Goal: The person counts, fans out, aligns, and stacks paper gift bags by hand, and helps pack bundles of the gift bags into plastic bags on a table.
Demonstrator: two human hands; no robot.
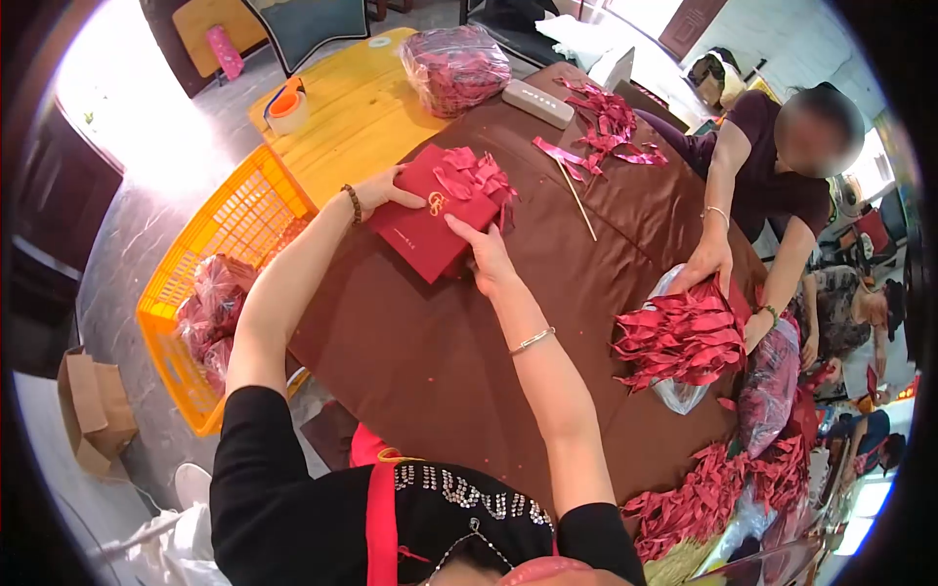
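Observation:
A red box with gold lettering (415, 230) is held over the brown-covered table between my two hands. My left hand (383, 192) grips its upper left side, thumb on the front face. On the right edge, my right hand (484, 256) has its thumb on the front and its other fingers partly hidden. Red ribbon loops (474, 176) lie at the top of the box, near its far right corner. A thin pale stick (576, 200) rests on the brown cloth to the right, close to loose red ribbons (606, 127).
Across the brown table (391, 332), a co-worker (757, 161) handles a red ribbon bundle (684, 337). An orange crate (166, 317) with bagged ribbons stands at the left. Tape (286, 112), a wrapped bundle (454, 70) and a grey case (538, 104) lie at the far side.

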